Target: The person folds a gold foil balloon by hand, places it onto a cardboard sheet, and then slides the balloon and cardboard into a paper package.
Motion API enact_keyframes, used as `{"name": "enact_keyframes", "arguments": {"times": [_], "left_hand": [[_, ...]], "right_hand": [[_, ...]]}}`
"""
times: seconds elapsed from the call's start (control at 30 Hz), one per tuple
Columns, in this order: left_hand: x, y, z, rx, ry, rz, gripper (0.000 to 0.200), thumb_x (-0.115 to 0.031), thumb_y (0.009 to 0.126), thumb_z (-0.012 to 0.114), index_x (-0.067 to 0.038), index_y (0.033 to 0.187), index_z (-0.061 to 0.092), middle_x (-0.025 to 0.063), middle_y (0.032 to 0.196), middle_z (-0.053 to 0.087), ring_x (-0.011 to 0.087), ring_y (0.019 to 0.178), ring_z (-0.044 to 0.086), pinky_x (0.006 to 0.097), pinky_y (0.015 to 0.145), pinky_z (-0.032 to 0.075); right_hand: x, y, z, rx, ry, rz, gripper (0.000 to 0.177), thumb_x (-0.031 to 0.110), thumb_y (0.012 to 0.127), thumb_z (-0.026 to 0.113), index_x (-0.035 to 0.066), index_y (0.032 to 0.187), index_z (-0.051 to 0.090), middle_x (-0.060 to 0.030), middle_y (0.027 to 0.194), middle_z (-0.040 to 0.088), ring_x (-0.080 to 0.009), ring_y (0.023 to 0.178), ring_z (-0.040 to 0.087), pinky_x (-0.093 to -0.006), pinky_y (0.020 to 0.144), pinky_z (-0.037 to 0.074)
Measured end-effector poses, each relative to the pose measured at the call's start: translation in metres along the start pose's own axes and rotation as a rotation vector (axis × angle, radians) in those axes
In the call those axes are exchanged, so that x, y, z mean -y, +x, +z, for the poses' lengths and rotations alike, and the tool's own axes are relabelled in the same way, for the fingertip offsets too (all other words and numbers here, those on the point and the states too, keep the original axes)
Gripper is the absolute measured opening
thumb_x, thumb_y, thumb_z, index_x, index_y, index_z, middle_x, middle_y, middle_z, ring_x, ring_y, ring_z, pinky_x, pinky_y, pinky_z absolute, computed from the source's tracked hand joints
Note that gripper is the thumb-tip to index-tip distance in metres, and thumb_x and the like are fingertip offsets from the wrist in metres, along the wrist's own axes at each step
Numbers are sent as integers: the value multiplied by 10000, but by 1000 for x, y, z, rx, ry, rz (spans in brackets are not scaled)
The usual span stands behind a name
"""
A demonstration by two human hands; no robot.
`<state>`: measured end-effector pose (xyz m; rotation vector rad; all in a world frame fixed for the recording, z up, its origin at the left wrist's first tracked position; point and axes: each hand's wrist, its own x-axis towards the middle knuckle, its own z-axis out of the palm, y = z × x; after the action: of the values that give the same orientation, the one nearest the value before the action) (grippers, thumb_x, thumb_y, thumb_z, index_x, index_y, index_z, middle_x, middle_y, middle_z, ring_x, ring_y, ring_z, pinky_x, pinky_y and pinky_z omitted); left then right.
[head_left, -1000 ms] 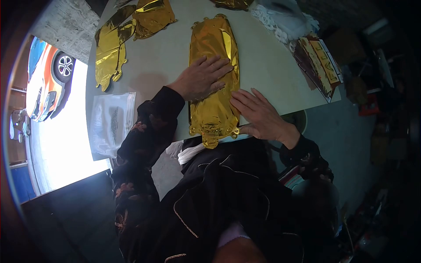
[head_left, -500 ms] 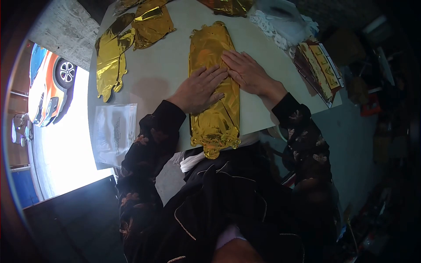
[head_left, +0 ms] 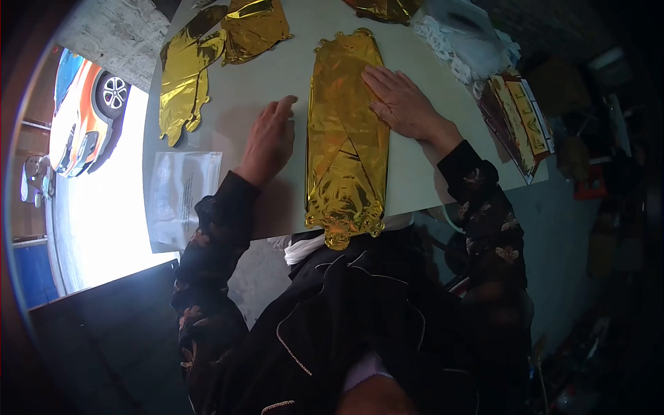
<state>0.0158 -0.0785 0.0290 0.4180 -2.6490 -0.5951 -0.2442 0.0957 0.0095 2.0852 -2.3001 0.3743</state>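
A flat, folded gold foil balloon (head_left: 346,138) lies lengthwise on the table in front of me, its scalloped lower end reaching past the near edge. My right hand (head_left: 404,104) rests on the balloon's upper right side, fingers stretched out flat. Left of the balloon and apart from it is my left hand (head_left: 268,142), held above the tabletop with its fingers loosely extended and nothing visible in them.
More gold foil balloons (head_left: 183,83) lie at the back left of the table (head_left: 277,76). A clear plastic bag (head_left: 185,197) sits at the left edge. At the right are a plastic bag with white stringy material (head_left: 470,41) and printed cardboard packaging (head_left: 519,124). Outside stands an orange car (head_left: 86,117).
My left hand has lifted off the balloon and moved left of it. My right hand stays flat on the balloon's right side. The whole view has shifted slightly.
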Motion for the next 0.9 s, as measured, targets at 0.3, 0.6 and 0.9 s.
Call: {"name": "enact_keyframes", "arguments": {"times": [0.3,0.6,0.9], "left_hand": [[-75,-73,-17,182,-204,-366,436,-58,909,542,11,1317,404,211,708,619,428,698,636,511,666,479],[-74,-73,-20,160,-880,-601,564,-173,996,512,-74,1522,333,92,1125,645,129,905,627,297,790,508],[-37,-21,7,88,-387,-118,585,-92,905,663,-144,1454,466,117,1244,627,246,1092,613,367,901,509]], "right_hand": [[-1,0,3,-41,5,-11,606,366,1034,435,82,1555,309,-123,1618,303,-299,1496,269,-473,1229,182],[-4,-1,7,-69,14,-23,601,367,1037,431,83,1553,316,-128,1610,320,-308,1492,277,-476,1221,198],[-4,-1,6,-27,28,-1,609,368,1042,423,99,1570,281,-112,1632,278,-293,1511,238,-480,1229,166]]}}
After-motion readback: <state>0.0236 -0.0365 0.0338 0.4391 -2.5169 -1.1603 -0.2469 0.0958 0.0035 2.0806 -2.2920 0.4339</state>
